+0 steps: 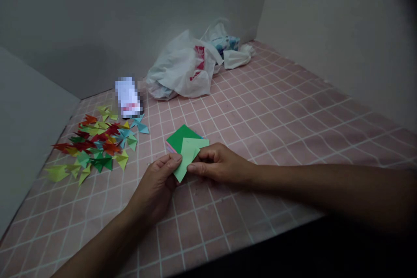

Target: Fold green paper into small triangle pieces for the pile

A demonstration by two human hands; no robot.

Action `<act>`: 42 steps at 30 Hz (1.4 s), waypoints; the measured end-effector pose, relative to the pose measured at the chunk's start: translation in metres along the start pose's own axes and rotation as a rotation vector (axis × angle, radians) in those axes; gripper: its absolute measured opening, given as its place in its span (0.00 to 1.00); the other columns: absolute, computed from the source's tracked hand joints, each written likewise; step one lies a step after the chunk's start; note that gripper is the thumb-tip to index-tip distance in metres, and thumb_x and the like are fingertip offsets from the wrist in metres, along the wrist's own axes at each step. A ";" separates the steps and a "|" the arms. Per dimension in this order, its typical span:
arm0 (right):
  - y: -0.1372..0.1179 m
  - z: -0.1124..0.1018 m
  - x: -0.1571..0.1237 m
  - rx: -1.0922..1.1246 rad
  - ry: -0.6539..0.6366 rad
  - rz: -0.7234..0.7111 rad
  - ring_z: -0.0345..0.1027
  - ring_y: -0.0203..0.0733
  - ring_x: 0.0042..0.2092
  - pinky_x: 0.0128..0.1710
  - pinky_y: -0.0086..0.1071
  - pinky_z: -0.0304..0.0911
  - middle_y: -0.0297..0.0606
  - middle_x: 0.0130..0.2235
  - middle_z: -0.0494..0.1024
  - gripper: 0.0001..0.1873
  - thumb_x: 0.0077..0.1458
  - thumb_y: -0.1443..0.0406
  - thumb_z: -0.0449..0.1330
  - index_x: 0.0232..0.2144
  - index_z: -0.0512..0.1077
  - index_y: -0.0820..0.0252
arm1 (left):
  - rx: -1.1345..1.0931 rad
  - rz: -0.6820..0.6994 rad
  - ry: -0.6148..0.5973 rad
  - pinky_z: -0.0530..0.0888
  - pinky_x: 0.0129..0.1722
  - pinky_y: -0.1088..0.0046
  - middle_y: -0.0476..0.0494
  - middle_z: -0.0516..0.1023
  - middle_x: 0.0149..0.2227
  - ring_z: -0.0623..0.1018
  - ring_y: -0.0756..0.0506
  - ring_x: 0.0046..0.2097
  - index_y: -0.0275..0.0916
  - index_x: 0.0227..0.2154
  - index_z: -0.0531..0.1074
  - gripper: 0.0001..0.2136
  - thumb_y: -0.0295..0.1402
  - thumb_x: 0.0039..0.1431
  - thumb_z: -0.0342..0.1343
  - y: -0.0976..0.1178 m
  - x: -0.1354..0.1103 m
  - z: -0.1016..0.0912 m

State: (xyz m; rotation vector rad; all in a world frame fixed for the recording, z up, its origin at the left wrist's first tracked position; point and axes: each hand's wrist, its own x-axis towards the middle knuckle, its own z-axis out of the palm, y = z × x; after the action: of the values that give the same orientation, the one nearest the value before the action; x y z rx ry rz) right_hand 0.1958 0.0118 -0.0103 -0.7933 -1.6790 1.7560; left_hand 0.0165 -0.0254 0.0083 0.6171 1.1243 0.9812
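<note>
I am working a fold into a light green paper (188, 150) near the centre of the frame, or so I am judging from the overlapping layers and the flap along its right side. My left hand (160, 173), just below centre, is clamping the paper's left edge, the thumb lying on top and the fingers tucking under. My right hand (224, 166), right of centre, is meeting the opposite edge with thumb and forefinger; in this dim light I cannot tell whether those two are closing on the sheet or only resting against it. As I am reading it, the next move is calling for lining up the layers and pressing the crease flat while my left pinch is steadying the sheet.

The paper is looking pale and matte, its upper edge running broad towards the right and its lower end narrowing to a point. Behind it, in view, it is partly covering a stack of square sheets (183, 137), dark green on top, with pink and blue edges showing. At the left of the frame, small folded paper pieces (101, 162) are lying scattered in red, orange, yellow, green and blue on the checked pink cloth (276, 108).
</note>
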 end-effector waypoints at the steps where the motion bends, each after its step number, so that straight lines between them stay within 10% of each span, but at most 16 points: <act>1: 0.000 0.000 0.000 -0.017 0.005 -0.008 0.60 0.29 0.23 0.22 0.25 0.54 0.30 0.22 0.70 0.15 0.58 0.58 0.62 0.24 0.70 0.63 | 0.002 -0.001 0.016 0.68 0.27 0.79 0.49 0.71 0.25 0.68 0.52 0.27 0.35 0.26 0.75 0.10 0.36 0.51 0.68 0.000 0.000 -0.001; 14: -0.002 -0.002 -0.002 -0.028 0.134 -0.110 0.57 0.30 0.25 0.27 0.27 0.54 0.27 0.22 0.64 0.12 0.59 0.63 0.58 0.25 0.67 0.61 | 0.022 0.083 0.026 0.65 0.23 0.83 0.52 0.72 0.28 0.66 0.56 0.25 0.37 0.30 0.77 0.11 0.32 0.45 0.73 -0.003 0.003 -0.005; 24: -0.004 -0.003 -0.006 -0.584 0.122 -0.429 0.60 0.33 0.30 0.32 0.29 0.55 0.33 0.27 0.69 0.09 0.58 0.72 0.55 0.25 0.66 0.62 | 0.355 0.267 0.000 0.70 0.37 0.77 0.48 0.76 0.31 0.73 0.50 0.35 0.38 0.30 0.77 0.07 0.34 0.52 0.68 -0.005 -0.005 -0.008; 42: -0.003 -0.006 -0.005 -0.567 0.249 -0.473 0.68 0.38 0.38 0.39 0.32 0.65 0.39 0.37 0.75 0.07 0.57 0.75 0.56 0.38 0.71 0.63 | 0.251 0.246 0.068 0.75 0.31 0.78 0.49 0.78 0.27 0.77 0.52 0.29 0.38 0.30 0.74 0.08 0.33 0.52 0.68 -0.005 -0.007 -0.004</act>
State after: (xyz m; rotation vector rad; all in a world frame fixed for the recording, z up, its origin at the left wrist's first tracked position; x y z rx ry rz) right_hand 0.2037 0.0121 -0.0069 -0.7279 -2.0050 0.8346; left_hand 0.0138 -0.0343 0.0059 0.9477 1.2632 1.0848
